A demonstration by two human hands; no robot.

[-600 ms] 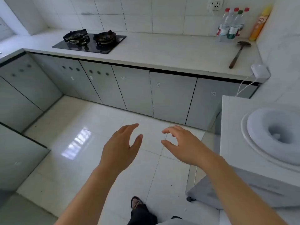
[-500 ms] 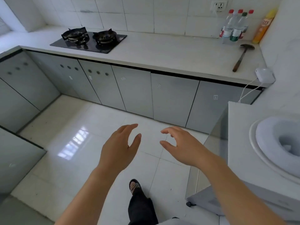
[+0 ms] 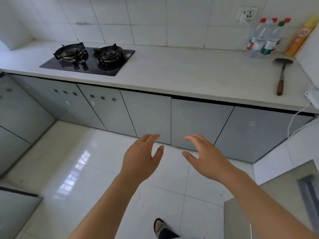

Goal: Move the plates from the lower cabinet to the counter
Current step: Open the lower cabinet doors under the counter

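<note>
A row of grey lower cabinet doors [image 3: 198,123] runs under the white counter [image 3: 189,78], and all of them are closed. No plates are in view. My left hand [image 3: 141,161] and my right hand [image 3: 205,156] reach forward side by side over the floor, a short way in front of the middle doors. Both have relaxed, spread fingers and hold nothing. Neither hand touches a door.
A black two-burner gas hob [image 3: 89,59] sits at the counter's left. Several plastic bottles [image 3: 265,38], a yellow bottle [image 3: 300,37] and a spatula [image 3: 281,75] stand at its far right. A white adapter [image 3: 313,99] with a cable hangs off the right edge. A grey appliance [image 3: 276,204] stands at lower right.
The view has moved closer to the cabinets and turned left, so the white appliance top at right has dropped out. Both hands have advanced toward the middle doors, still empty.
</note>
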